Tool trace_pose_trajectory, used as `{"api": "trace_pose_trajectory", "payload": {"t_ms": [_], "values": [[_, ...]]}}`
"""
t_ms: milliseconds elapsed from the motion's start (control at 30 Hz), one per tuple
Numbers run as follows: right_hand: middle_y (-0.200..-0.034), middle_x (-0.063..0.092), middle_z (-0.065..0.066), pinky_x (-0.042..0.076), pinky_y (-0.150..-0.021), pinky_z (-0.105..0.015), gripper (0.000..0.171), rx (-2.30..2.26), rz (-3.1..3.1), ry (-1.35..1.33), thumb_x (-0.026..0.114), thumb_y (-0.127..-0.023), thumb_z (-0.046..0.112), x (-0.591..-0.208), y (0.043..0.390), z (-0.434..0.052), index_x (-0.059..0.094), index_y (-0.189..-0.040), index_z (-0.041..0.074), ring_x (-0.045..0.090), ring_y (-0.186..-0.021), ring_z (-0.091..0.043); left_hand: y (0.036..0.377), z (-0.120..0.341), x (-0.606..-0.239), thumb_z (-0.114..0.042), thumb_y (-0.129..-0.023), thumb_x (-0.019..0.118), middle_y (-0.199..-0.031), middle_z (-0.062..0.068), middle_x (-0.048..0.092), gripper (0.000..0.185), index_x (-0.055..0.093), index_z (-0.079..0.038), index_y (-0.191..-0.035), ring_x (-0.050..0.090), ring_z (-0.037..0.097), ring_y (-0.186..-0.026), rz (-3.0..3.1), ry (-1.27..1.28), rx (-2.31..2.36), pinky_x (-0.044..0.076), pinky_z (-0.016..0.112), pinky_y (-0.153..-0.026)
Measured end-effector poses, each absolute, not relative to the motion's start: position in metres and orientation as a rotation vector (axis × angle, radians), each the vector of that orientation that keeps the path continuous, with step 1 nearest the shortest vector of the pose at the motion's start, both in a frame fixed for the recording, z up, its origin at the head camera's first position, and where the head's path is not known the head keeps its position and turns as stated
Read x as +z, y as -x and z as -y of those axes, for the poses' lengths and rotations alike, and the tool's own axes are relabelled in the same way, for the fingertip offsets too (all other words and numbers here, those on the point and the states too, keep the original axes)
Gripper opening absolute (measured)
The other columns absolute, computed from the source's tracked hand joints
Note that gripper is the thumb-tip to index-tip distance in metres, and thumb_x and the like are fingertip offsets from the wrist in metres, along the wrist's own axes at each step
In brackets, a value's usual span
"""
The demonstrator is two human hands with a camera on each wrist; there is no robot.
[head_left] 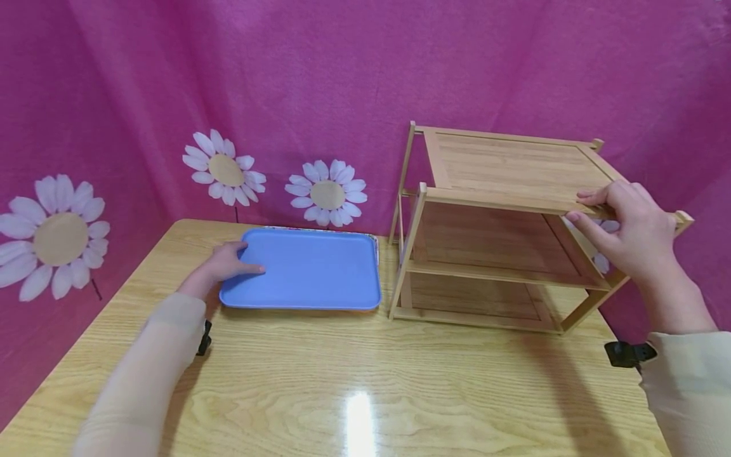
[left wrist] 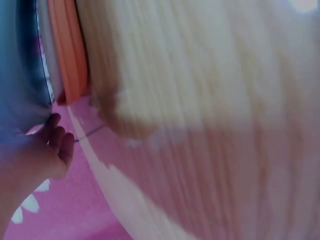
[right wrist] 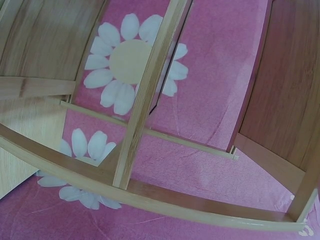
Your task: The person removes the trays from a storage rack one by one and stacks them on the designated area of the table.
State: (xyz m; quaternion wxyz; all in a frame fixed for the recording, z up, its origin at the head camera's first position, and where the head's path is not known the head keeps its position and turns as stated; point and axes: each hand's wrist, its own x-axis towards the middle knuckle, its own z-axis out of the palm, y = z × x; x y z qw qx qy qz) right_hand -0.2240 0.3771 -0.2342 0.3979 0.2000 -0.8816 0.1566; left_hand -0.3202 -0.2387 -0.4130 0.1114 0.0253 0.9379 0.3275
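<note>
A blue rectangular tray (head_left: pixel 311 266) lies on top of a stack at the back left of the table. My left hand (head_left: pixel 228 261) grips its left edge, with the thumb over the top face; in the left wrist view the fingers (left wrist: pixel 62 142) curl at the tray's end. Beneath the blue tray, a patterned edge and an orange tray (left wrist: pixel 70 50) show. On the right stands a three-tier wooden rack (head_left: pixel 502 198). My right hand (head_left: pixel 634 225) grips the front edge of its top shelf near the right corner. That hand is out of sight in the right wrist view.
The wooden table (head_left: pixel 285 381) spreads in front of the stack and rack. A pink curtain (head_left: pixel 320 76) with daisy prints hangs behind and at the left. The rack's slanted side leg (head_left: pixel 594 308) stands near the table's right edge.
</note>
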Motion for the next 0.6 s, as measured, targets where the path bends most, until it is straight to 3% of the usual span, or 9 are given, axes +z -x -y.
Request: {"api": "trace_pose_trajectory", "payload": {"t_ms": [200, 300, 600], "values": [[-0.098, 0.049, 0.041, 0.021, -0.061, -0.021, 0.039, 0.389, 2.249, -0.472, 0.072, -0.081, 0.041, -0.234, 0.224, -0.379, 0.065, -0.096, 0.006, 0.031, -0.087, 0.019, 0.325, 0.231, -0.415, -0.06, -0.07, 0.072, -0.151, 0.032, 0.006, 0.121, 0.008, 0.007, -0.148, 0.002, 0.052, -0.135, -2.798, -0.11, 0.866, 0.007, 0.068, -0.107], [-0.101, 0.04, 0.048, 0.021, -0.061, -0.021, 0.038, 0.386, 2.256, -0.48, 0.072, -0.081, 0.039, -0.234, 0.225, -0.38, 0.065, -0.096, 0.005, 0.03, -0.087, 0.019, 0.326, 0.227, -0.414, -0.066, -0.066, 0.072, -0.15, 0.033, 0.007, 0.126, 0.01, 0.008, -0.147, 0.003, 0.052, -0.135, -2.826, -0.124, 0.831, 0.005, 0.069, -0.106], [-0.102, 0.04, 0.048, 0.022, -0.061, -0.023, 0.033, 0.394, 2.25, -0.499, 0.073, -0.081, 0.032, -0.234, 0.224, -0.377, 0.065, -0.096, 0.003, 0.03, -0.087, 0.02, 0.325, 0.217, -0.412, -0.052, -0.082, 0.066, -0.149, 0.032, 0.013, 0.104, 0.008, 0.004, -0.149, 0.008, 0.05, -0.134, -2.901, -0.096, 0.679, 0.008, 0.067, -0.105]]}}
